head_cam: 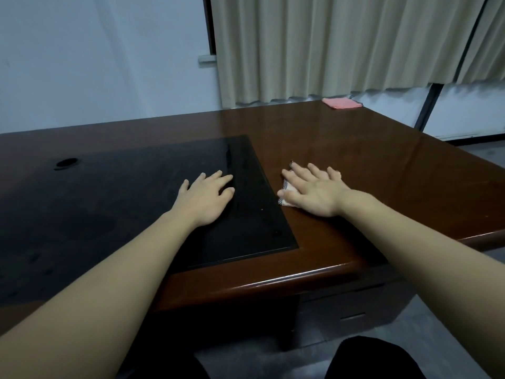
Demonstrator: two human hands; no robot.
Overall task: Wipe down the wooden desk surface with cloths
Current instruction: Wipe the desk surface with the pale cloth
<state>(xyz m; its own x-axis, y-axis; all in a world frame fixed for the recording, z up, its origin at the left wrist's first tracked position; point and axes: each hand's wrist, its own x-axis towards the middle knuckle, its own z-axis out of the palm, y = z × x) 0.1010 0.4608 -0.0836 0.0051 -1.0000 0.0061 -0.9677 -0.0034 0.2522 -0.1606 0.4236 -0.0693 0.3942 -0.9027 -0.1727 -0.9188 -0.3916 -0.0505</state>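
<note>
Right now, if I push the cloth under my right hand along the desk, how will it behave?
The cloth is thin and lies flat, so it is probably floppy and light. The desk looks glossy, so it should slide easily under the flat right hand, though its loose edge may bunch.

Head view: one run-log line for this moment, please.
right hand flat on checked cloth, wood | left hand flat on black desk pad | pink cloth far corner, untouched

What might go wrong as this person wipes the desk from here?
The right hand presses flat on a small cloth beside the raised edge of the black pad; the cloth could snag there and bunch up. The left hand rests bare on the pad, likely leaving smudges. The pink cloth lies at the desk's far corner and could get knocked off.
</note>
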